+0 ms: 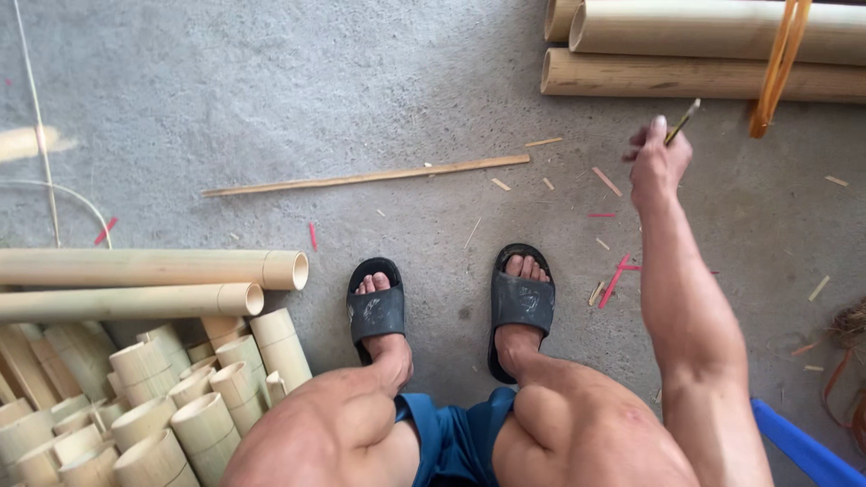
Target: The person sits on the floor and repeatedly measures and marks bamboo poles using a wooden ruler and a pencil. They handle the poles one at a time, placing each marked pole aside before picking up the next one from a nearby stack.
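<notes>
Head view, looking down past bare knees and black slippers (451,302) to a grey concrete floor (271,99). Right hand (656,162) stretched forward, fingers pinched shut on a thin dark stick (683,122) that pokes up and away beyond the fingertips, held clear of the floor. Left hand out of sight. Just beyond the hand, thick bamboo poles (704,54) lying side by side, with an orange strap (778,63) hanging across them. Left of the hand, a long thin bamboo strip (370,176) flat on the floor, slivers scattered around. Far to the left and nearer the body, a heap of short cut bamboo tubes (162,406) beside two longer poles. Stick probably light, stiff and narrow, easy to roll or slip between fingertips; likely best pinched near the middle, as here. Poles judged heavy, smooth, rigid, likely to roll.
</notes>
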